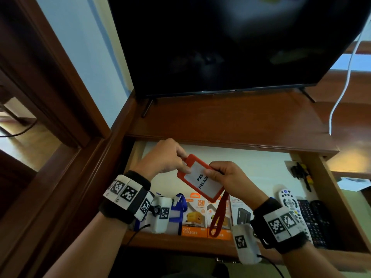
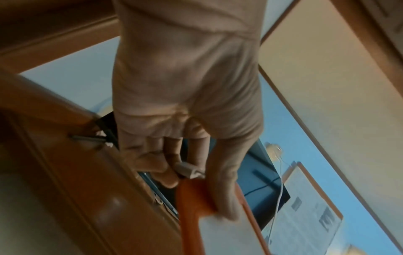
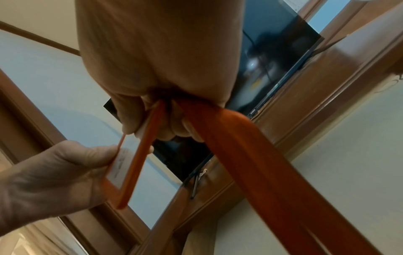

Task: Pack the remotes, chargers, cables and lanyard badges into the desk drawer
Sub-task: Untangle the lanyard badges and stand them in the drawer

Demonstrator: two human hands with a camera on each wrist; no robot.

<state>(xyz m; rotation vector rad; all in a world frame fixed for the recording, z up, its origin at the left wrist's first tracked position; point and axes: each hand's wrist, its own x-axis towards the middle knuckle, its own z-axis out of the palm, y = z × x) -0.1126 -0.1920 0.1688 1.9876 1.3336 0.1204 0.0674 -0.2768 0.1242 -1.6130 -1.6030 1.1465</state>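
Over the open desk drawer (image 1: pixel 239 161), both hands hold a red lanyard badge (image 1: pixel 200 180) with a white card in it. My left hand (image 1: pixel 181 158) pinches the badge's top corner. At its right edge my right hand (image 1: pixel 210 173) grips it, and the red strap (image 1: pixel 218 214) hangs down in a loop. In the left wrist view my left hand (image 2: pixel 196 191) clamps the orange-red holder (image 2: pixel 189 224). From the right wrist, my right hand (image 3: pixel 150 124) grips the badge edge (image 3: pixel 141 151) and the strap (image 3: pixel 250 155).
The drawer's front holds a blue lanyard badge (image 1: pixel 178 209), two orange charger boxes (image 1: pixel 193 217), a grey charger box (image 1: pixel 241 211) and three remotes (image 1: pixel 290 203). A black cable (image 1: pixel 301 173) lies at the drawer's right side. A television (image 1: pixel 230 47) stands on the desk, and a white cable (image 1: pixel 341 93) hangs at right.
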